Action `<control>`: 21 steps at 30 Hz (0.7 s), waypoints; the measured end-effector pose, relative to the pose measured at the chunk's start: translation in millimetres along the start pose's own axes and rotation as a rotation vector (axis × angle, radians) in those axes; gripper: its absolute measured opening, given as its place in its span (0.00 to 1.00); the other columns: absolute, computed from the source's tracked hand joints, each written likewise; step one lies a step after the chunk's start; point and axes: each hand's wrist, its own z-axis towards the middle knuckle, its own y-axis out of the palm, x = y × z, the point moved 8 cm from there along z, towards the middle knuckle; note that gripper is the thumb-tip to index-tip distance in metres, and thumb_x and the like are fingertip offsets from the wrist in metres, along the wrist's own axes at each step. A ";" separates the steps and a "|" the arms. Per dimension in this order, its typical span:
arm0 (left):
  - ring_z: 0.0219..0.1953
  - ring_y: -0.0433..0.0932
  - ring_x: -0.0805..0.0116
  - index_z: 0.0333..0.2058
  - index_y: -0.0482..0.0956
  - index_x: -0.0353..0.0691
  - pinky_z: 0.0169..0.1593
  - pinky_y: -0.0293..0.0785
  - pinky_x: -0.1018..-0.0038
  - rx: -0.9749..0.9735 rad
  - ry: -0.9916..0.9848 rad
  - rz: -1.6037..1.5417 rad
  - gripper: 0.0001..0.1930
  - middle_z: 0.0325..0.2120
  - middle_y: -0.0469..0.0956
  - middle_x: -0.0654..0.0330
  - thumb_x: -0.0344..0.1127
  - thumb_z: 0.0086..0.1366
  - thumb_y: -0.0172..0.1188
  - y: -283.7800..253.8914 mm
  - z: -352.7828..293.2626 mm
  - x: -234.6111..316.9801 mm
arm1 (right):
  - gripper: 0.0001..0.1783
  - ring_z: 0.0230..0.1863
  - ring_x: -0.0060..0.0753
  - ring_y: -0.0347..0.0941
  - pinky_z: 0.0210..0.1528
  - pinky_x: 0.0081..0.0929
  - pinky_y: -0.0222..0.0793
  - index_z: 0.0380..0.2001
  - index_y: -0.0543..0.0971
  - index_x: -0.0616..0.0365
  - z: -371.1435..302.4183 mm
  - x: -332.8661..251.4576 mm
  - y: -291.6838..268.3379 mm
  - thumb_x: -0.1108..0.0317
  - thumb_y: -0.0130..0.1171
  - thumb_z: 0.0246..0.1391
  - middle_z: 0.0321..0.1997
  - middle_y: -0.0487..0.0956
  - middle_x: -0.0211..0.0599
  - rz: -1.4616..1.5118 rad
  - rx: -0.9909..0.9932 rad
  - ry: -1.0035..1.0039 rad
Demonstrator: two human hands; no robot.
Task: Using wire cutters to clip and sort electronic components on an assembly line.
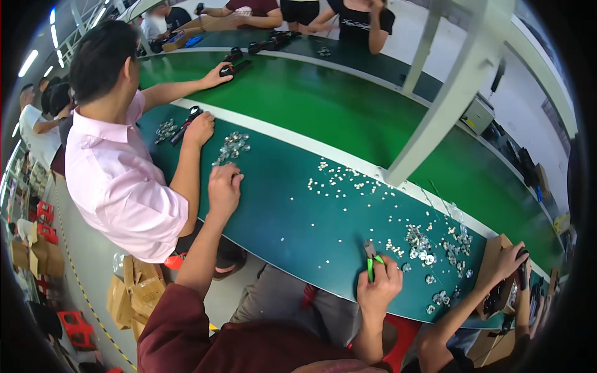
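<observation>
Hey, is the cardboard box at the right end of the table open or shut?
Open: the cardboard box has no cover across its top, and black items show inside.

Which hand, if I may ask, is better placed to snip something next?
Probably the right hand: it grips the green-handled pliers. The left hand is well away from them, beside the pile of shiny pieces.

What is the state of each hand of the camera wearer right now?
Left hand: loosely curled beside the clear pieces; whether it holds one cannot be told.
Right hand: closed, holding green-handled cutters.
</observation>
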 end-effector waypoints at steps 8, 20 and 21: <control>0.40 0.78 0.47 0.32 0.81 0.34 0.46 0.74 0.57 -0.051 -0.257 0.049 0.08 0.34 0.79 0.48 0.23 0.52 0.69 3.8 6.7 -64.5 | 0.12 0.40 0.46 0.76 0.44 0.42 0.68 0.31 0.82 0.60 -0.9 -1.8 2.3 0.73 0.62 0.38 0.42 0.80 0.42 0.029 0.000 -0.027; 0.44 0.79 0.45 0.37 0.82 0.35 0.51 0.75 0.57 0.044 -0.111 0.156 0.09 0.38 0.81 0.47 0.21 0.56 0.61 -17.1 24.1 -34.4 | 0.12 0.39 0.51 0.76 0.40 0.43 0.70 0.33 0.82 0.59 6.2 -0.9 11.4 0.76 0.60 0.40 0.45 0.81 0.42 0.029 0.003 -0.026; 0.44 0.79 0.45 0.36 0.82 0.35 0.51 0.75 0.57 0.055 -0.060 0.147 0.09 0.38 0.81 0.47 0.21 0.55 0.62 -21.2 23.9 -18.5 | 0.11 0.39 0.51 0.76 0.40 0.43 0.70 0.33 0.82 0.60 5.1 -0.2 12.2 0.75 0.60 0.42 0.45 0.81 0.43 0.069 0.004 -0.024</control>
